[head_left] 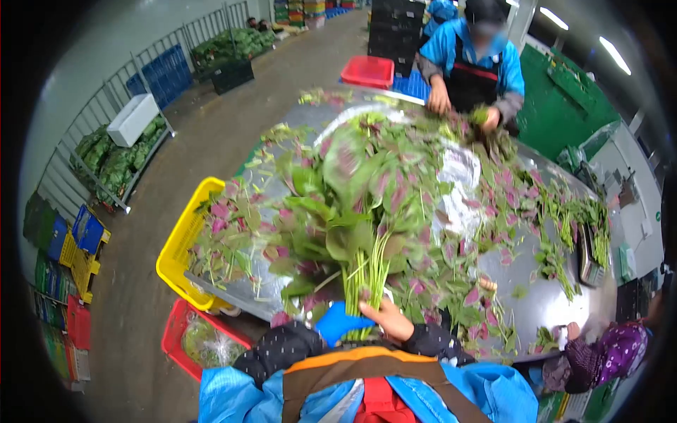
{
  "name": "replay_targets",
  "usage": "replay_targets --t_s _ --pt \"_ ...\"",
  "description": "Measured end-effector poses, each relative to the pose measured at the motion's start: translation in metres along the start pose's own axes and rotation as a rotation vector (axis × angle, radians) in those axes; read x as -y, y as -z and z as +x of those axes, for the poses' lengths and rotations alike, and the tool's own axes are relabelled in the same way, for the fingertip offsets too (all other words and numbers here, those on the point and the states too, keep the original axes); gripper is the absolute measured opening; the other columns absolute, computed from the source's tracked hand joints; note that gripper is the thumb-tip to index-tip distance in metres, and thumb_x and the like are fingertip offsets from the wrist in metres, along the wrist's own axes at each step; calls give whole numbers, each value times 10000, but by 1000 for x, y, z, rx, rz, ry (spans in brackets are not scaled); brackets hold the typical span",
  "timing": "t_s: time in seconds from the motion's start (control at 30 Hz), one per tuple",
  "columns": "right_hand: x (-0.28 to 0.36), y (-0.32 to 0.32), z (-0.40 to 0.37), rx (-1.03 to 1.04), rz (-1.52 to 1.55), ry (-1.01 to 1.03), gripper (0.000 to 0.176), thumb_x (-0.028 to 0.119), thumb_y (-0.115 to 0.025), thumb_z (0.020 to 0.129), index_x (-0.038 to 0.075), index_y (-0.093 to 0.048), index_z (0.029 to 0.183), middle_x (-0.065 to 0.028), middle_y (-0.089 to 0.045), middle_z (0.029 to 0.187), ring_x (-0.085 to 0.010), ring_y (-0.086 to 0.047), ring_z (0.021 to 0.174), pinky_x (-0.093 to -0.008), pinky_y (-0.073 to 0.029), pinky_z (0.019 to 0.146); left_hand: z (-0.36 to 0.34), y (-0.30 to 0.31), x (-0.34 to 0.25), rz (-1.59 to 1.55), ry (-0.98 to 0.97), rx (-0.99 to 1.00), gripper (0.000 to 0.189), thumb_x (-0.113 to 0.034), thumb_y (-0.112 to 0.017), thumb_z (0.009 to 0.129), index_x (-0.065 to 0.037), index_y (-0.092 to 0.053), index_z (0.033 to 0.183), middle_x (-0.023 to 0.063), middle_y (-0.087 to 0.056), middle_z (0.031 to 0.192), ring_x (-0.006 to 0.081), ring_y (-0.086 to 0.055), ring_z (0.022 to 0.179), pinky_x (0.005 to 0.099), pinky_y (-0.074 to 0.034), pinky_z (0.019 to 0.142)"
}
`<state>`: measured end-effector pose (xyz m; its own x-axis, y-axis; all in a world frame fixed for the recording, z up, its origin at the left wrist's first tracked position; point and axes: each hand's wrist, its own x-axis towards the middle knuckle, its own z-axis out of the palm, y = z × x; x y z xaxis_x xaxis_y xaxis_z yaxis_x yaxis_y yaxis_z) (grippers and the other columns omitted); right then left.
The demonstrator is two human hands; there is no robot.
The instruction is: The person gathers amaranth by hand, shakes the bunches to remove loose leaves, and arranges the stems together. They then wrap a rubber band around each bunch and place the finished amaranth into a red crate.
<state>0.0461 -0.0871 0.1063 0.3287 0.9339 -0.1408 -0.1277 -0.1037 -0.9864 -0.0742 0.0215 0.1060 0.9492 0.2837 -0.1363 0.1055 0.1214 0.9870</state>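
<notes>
My left hand (338, 322), in a blue glove, is wrapped round the lower stems of a big bunch of amaranth (360, 204). The bare right hand (389, 319) closes on the same stems from the other side, thumb pointing inward. Stems run up from my hands, and the green and purple leaves spread out above, partly blurred. Under and around the bunch, loose amaranth leaves (458, 282) cover much of the metal table (518, 271).
Across the table a co-worker (486, 63) handles more greens; another person's purple sleeve (613, 356) is at right. A yellow crate (185, 243) and a red crate (185, 338) stand at left. A scale (589, 257) sits on the right, beside bunched greens (564, 225).
</notes>
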Motion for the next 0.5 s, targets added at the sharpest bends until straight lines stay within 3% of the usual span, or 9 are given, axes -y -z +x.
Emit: replay_targets --t_s 0.07,0.13,0.17,0.27,0.4,0.43,0.5 --pt "-41 11 9 -39 6 -92 459 361 -552 888 -20 -546 1144 -84 -608 1002 -145 -542 924 -296 -437 820 11 -1 19 -206 137 -13 345 -184 -644 810 22 -588 1080 102 -639 955 159 -585 909 322 -477 793" --pt "-37 15 6 -24 75 -398 431 353 -570 879 -31 -579 1075 -52 -616 939 -120 -542 854 -282 -438 786 13 2 51 -370 393 -10 252 -182 -642 815 -3 -626 992 85 -648 876 167 -616 795 299 -494 715" --pt "-44 17 4 -36 123 -439 403 330 -582 875 -35 -593 1044 -47 -621 926 -113 -545 834 -277 -441 771 13 4 47 -427 485 34 227 -171 -634 824 -10 -626 983 87 -650 877 171 -624 793 290 -499 708" --pt "-51 15 2 -115 184 -330 314 253 -602 870 -37 -621 988 -44 -636 908 -100 -561 788 -268 -453 730 14 13 64 -566 488 103 338 -167 -629 836 -6 -550 1123 82 -638 945 163 -622 806 281 -494 715" --pt "-35 23 -3 -135 400 -443 255 174 -611 859 -24 -622 1020 -51 -644 929 -104 -574 836 -265 -444 765 9 17 42 -418 400 -16 304 -162 -642 825 -20 -585 1087 46 -635 913 120 -594 763 249 -470 669" --pt "-40 23 -1 -149 354 -392 252 145 -607 853 -20 -614 1044 -64 -640 963 -112 -578 845 -263 -446 773 10 24 43 -328 500 47 284 -165 -650 818 -19 -605 1057 45 -638 904 105 -586 754 252 -462 636" --pt "-46 10 5 -186 356 -334 259 132 -605 849 -18 -603 1060 -68 -633 987 -114 -585 822 -262 -455 756 11 19 46 -230 504 -14 282 -164 -661 807 -16 -610 1043 46 -642 895 103 -586 738 251 -456 610"
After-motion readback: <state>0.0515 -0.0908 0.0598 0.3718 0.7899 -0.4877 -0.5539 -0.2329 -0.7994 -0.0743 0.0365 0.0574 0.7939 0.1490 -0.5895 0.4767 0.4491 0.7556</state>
